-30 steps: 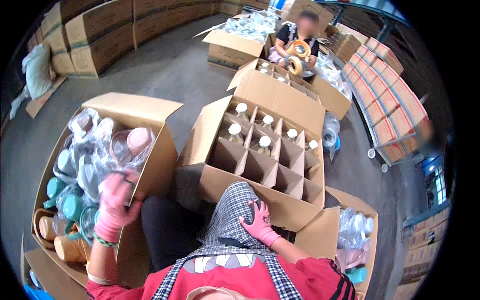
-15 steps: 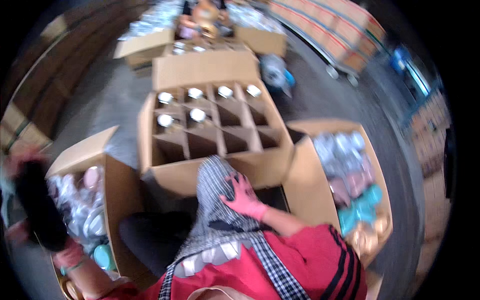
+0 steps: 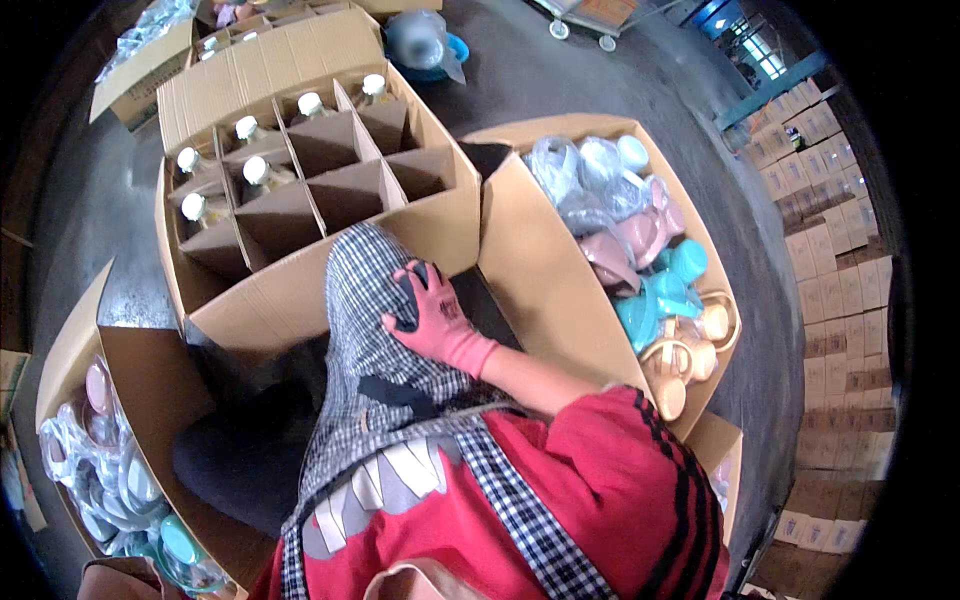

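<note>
My right hand (image 3: 432,312), in a pink glove with a dark palm, rests flat on my knee over a checkered apron (image 3: 365,330), fingers spread and holding nothing. My left hand is out of the picture. Just beyond the knee stands a brown carton with cardboard dividers (image 3: 330,185); several white-capped bottles (image 3: 250,170) fill its far-left cells and the near cells are bare. To my right an open carton (image 3: 545,280) holds bagged pastel cups and lids (image 3: 645,260). At my left another open carton (image 3: 150,390) holds bagged cups (image 3: 100,470).
A clear bag over a blue bowl (image 3: 425,45) lies on the grey floor past the divided carton. More open cartons (image 3: 140,70) sit at the far left. Stacked brown boxes (image 3: 830,260) line the right side. A wheeled cart (image 3: 580,20) stands at the top.
The view has swung from the left carton toward the right one. My left hand, which was at the left carton, has left the picture. My right hand stays on my knee.
</note>
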A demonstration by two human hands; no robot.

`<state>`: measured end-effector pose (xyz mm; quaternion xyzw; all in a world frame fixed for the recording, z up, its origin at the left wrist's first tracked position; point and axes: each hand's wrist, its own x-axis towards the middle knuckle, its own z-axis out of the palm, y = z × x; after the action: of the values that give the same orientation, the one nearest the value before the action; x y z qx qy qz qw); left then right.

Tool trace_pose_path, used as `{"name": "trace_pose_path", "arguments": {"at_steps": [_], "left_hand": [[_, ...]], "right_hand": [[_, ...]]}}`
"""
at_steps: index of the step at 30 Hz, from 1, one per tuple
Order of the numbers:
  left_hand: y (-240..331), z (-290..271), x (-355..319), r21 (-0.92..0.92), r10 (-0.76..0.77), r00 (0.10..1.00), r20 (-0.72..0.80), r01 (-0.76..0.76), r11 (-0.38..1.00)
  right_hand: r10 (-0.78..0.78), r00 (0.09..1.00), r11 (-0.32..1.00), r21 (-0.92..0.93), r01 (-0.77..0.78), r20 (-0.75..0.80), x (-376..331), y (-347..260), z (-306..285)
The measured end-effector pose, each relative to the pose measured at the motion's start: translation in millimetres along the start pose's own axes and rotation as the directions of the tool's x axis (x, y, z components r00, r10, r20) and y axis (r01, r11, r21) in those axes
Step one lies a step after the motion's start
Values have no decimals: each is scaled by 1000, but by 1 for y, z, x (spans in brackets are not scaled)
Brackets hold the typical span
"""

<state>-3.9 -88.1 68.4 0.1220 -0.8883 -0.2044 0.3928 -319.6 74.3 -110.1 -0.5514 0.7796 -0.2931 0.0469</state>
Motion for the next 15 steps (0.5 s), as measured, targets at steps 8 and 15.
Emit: {"name": "trace_pose_path", "arguments": {"at_steps": [8,15], "left_hand": [[-1,7,4,5,15,999,52,-15,1000],[-4,8,9,-38,8,996,86,-5,999]], "right_hand": [[21,1000,1000,-8,-21,21,0,1,-2],[57,998,998,-17,-56,25,4,-3,5]]}}
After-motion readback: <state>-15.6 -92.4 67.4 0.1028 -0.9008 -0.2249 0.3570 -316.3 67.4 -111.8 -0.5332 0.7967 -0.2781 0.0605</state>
